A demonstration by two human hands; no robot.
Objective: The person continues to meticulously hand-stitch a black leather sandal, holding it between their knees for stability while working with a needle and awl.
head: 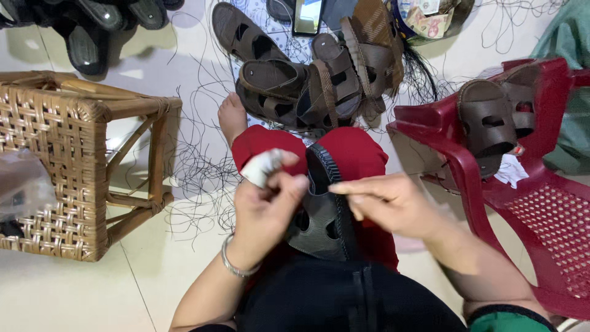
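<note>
A dark leather sandal (pixel 322 209) with a stitched edge and cut-out holes lies on the person's red-clothed knee. The left hand (pixel 267 206), one finger wrapped in white cloth, grips the sandal's left side; the right hand (pixel 384 203) pinches at its rim. Beyond the sandal lies a pile of brown sandals (pixel 307 80) amid loose black thread (pixel 196 154). Left of it stands a woven cane stool (pixel 58 160); right, a red plastic chair (pixel 528 203) carrying another brown sandal (pixel 488 123).
</note>
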